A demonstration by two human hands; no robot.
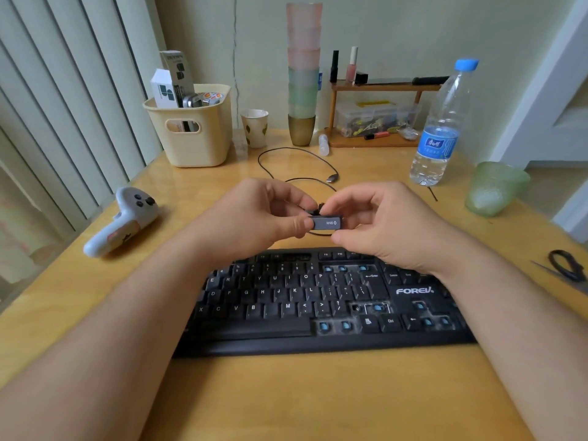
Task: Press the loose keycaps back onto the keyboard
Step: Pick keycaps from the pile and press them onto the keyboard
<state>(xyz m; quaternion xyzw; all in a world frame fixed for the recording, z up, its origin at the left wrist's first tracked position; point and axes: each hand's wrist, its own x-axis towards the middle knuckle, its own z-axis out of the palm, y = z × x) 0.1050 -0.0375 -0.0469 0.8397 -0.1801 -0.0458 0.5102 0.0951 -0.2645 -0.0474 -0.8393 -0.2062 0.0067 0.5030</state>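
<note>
A black keyboard (286, 313) lies on the wooden desk in front of me. Several of its key sockets stand bare with blue stems showing, among them the long right Shift socket (377, 308). Above the keyboard's far edge both hands hold a long dark Shift keycap (327, 223), its legend upside down to me. My left hand (261, 214) pinches the cap's left end. My right hand (375, 218) grips its right end with thumb below and fingers above. Small dark pieces just behind the cap are mostly hidden by my fingers.
A white game controller (124, 221) lies at left, a cream basket (191, 128) behind it. A USB cable (296, 167) loops beyond my hands. A water bottle (442, 128) and green glass (493, 189) stand at right; scissors (566, 268) lie at the right edge.
</note>
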